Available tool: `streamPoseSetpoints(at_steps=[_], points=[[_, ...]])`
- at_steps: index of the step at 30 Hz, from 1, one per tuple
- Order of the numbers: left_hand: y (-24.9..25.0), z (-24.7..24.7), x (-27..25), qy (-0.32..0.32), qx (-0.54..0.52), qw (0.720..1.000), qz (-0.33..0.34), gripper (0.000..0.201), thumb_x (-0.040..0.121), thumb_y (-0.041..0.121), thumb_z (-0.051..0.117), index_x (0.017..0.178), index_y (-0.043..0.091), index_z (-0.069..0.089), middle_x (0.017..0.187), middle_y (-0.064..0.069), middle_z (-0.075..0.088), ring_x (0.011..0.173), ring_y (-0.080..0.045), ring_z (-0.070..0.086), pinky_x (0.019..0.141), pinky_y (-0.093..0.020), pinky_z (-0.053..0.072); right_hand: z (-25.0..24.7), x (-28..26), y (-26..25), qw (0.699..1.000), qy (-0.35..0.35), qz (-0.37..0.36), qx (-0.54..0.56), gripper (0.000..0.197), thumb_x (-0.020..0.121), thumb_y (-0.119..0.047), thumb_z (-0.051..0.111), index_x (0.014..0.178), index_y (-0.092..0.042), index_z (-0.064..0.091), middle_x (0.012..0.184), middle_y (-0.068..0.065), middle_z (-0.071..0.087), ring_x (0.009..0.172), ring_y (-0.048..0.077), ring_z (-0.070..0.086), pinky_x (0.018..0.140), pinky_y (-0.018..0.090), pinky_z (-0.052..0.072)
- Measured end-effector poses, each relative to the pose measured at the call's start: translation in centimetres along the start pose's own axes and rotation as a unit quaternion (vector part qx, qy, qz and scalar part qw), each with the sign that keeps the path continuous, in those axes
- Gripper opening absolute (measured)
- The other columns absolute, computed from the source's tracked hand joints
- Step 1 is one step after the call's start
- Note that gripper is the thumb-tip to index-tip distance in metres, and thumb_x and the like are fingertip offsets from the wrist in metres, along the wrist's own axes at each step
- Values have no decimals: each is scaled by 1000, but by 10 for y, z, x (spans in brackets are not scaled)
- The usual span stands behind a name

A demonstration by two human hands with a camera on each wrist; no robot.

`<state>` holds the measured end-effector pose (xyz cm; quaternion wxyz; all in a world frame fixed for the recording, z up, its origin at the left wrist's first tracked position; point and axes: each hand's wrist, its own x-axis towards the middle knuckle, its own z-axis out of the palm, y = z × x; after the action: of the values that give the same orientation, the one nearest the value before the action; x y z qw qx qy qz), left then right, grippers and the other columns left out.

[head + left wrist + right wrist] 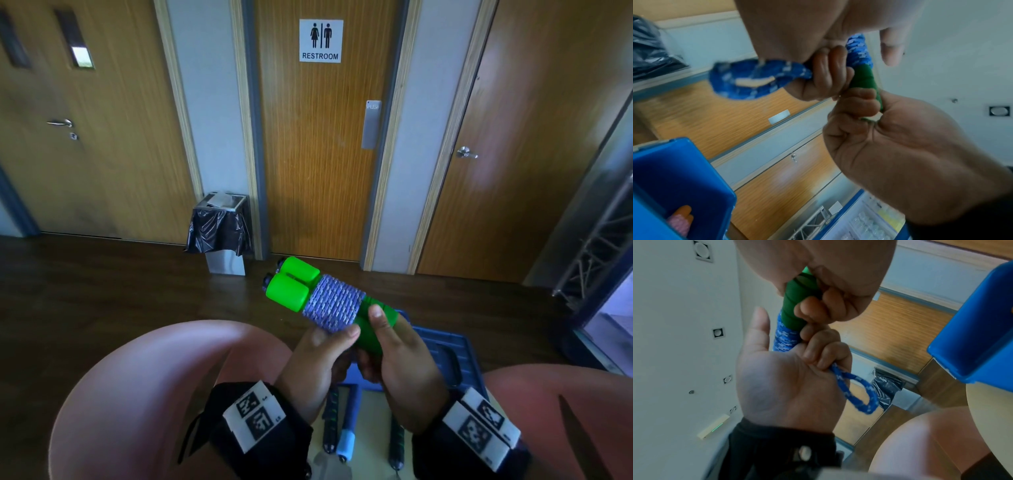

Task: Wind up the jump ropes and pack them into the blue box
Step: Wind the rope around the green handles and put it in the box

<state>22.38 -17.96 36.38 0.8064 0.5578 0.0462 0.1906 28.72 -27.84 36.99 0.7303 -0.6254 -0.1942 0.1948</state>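
Note:
A jump rope with two bright green handles [291, 282] is held up over the blue box [455, 356]. Its blue-and-white rope [334, 303] is wound tightly round both handles. My right hand [380, 325] grips the handles' lower end [797, 301]. My left hand [339, 337] sits at the edge of the winding, and its curled fingers [818, 350] hold the last short loop of rope [859, 392]. That loop [748, 81] sticks out beyond the fist. In the blue box [674, 170] lies a pink wound rope with an orange handle [680, 222].
Under my wrists, more jump ropes lie on a pale round table [986, 418]: dark green-striped handles [330, 421] and a blue handle [347, 428]. A bin with a black liner [221, 233] stands by the restroom door [322, 137]. A metal truss [596, 246] is at right.

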Motion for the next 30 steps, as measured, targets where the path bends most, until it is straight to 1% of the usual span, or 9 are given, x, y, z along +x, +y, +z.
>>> streamPoseSetpoints(at_steps=[5, 9, 12, 14, 16, 19, 23, 27, 30], points=[[-2, -10, -5, -17, 85, 996, 25, 24, 90, 16, 52, 81, -6, 55, 61, 2, 63, 53, -4, 57, 54, -12, 42, 1, -6, 0, 1000, 1, -18, -17, 56, 83, -56, 49, 102, -7, 65, 62, 13, 58, 52, 22, 51, 49, 34, 40], [2, -8, -14, -15, 155, 987, 34, 28, 104, 23, 42, 84, 7, 55, 56, 12, 64, 54, 5, 57, 54, -6, 39, -3, -9, 2, 998, 1, -22, -57, 56, 81, -58, 49, 102, -9, 64, 70, 14, 66, 56, 20, 58, 52, 35, 47], [2, -3, -17, -8, 183, 982, 46, 42, 101, 39, 45, 80, 5, 59, 49, 2, 51, 47, -5, 49, 48, -16, 32, -7, -10, 0, 997, 9, -40, -71, 46, 82, -55, 59, 99, -13, 70, 84, 11, 74, 75, 23, 71, 70, 40, 58], [-4, -4, -17, -13, 198, 978, 70, 43, 90, 56, 46, 77, 24, 70, 49, 3, 46, 46, 2, 47, 49, -12, 32, -10, -11, -6, 999, 6, -29, -26, 28, 90, -33, 65, 99, -8, 70, 89, 10, 76, 86, 25, 73, 76, 33, 59], [-12, -8, -14, -21, 210, 975, 75, 39, 84, 63, 40, 74, 37, 68, 51, 6, 44, 46, 1, 44, 52, -14, 34, -12, -12, -9, 1000, -5, -16, 2, 21, 91, -21, 65, 100, -2, 69, 93, 15, 76, 92, 31, 72, 85, 39, 59], [-20, -13, -11, -47, 220, 974, 37, 60, 84, 77, 36, 64, 25, 57, 51, 6, 39, 46, -11, 36, 55, -26, 28, -17, -12, -9, 999, 12, -30, -3, 20, 89, -20, 67, 98, -2, 68, 92, 18, 74, 91, 37, 71, 87, 48, 55], [-24, -18, -11, -69, 234, 970, -2, 67, 81, 71, 38, 66, 9, 58, 53, 4, 55, 44, -4, 45, 49, -16, 33, -25, -13, -12, 995, 28, -79, -47, 35, 79, -36, 71, 94, -5, 66, 87, 23, 70, 87, 42, 66, 80, 53, 54], [-29, -47, -3, 118, -11, 989, -88, 71, 75, 72, 58, 91, 4, 63, 75, -15, 68, 60, -23, 61, 62, -31, 45, -42, -10, -6, 991, 30, -86, -98, 52, 75, -57, 75, 93, -10, 64, 88, 26, 66, 85, 44, 64, 81, 61, 52], [-20, -68, 7, 190, -37, 977, -83, 59, 78, 58, 55, 103, 7, 70, 94, -20, 71, 81, -31, 65, 92, -49, 47, -52, -11, 2, 986, 13, -79, -143, 66, 63, -70, 75, 92, -13, 63, 86, 23, 67, 83, 40, 66, 79, 59, 53]])
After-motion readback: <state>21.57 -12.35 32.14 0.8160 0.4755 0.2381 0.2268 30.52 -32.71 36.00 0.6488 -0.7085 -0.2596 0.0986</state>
